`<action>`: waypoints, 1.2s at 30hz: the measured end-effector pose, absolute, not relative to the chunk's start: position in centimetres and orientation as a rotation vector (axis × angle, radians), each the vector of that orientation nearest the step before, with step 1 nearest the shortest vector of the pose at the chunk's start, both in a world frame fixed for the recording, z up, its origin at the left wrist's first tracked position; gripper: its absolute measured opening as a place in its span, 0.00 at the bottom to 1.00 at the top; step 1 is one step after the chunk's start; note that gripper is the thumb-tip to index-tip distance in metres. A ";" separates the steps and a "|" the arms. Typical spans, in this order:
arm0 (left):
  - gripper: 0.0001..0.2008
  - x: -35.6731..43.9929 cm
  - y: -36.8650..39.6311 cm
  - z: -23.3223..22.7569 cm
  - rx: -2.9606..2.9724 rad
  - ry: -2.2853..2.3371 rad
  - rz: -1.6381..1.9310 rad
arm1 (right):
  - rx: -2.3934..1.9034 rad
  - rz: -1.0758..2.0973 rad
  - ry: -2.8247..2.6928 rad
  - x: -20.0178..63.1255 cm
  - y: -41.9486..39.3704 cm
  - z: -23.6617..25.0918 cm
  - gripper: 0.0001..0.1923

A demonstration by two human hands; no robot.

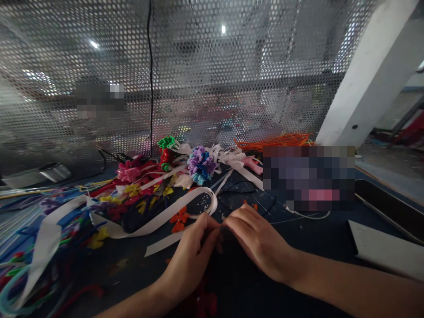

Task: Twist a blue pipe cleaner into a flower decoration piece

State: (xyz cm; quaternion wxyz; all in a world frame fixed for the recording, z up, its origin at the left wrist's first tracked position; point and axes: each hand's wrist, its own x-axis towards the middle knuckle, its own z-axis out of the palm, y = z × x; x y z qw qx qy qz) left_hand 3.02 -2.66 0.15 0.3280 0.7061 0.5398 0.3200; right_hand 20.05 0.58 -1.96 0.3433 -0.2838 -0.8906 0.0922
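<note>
My left hand (194, 251) and my right hand (260, 243) meet at the middle of the dark tabletop, thumbs and fingers closed in a pinch. Whatever they pinch is small and lost in shadow. A white ribbon (159, 223) curls just behind my left hand, and a cut white strip (164, 244) lies beside that wrist. An orange fuzzy flower (179, 219) rests near the ribbon loop. Farther back lies a purple and blue bunch of fuzzy flowers (202, 164) with white ribbon bows. A dark red shape (206, 304) shows dimly below my hands.
Colourful pipe cleaners (24, 260) and yellow flowers (99, 237) crowd the left side. Orange stems (274, 141) lie at the back against a perforated metal screen (205, 66). At right are a phone-like dark slab (391, 205), a pale flat box (384, 247) and a white cable (311, 215).
</note>
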 end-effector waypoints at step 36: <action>0.10 2.9 -2.8 0.1 1.856 1.396 0.774 | -0.591 0.458 -2.271 20.5 1.4 -1.7 0.07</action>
